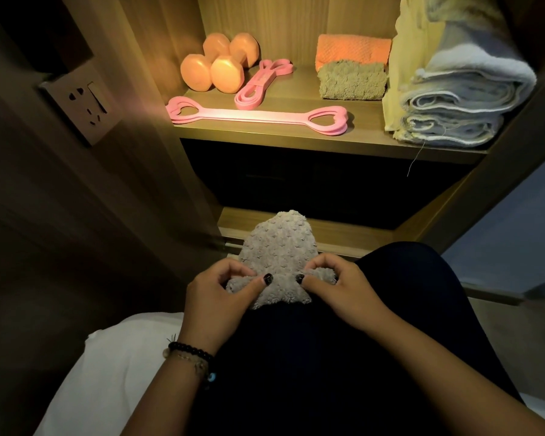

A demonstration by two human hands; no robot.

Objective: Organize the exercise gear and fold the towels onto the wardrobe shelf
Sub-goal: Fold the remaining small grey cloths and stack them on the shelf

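Left hand point(216, 291) and right hand point(334, 286), palms down with wrists near, each pinch the near edge of a grey towel point(276, 251) lying on the lap. Farther off, the wardrobe shelf point(296, 138) carries dumbbells point(217, 62), pink bands point(258, 116) and folded towels point(353, 72).

Left hand point(216, 286), right hand point(334, 283), both pinching.

Wall socket plate point(83, 108) with switch, mounted on the dark panel up and left of the fingers. White bedding point(107, 366) below and left of the fingers. Dark drawer fronts point(312, 180) recessed above the fingers. Beaded bracelets point(192, 357) on a wrist, below the fingers.
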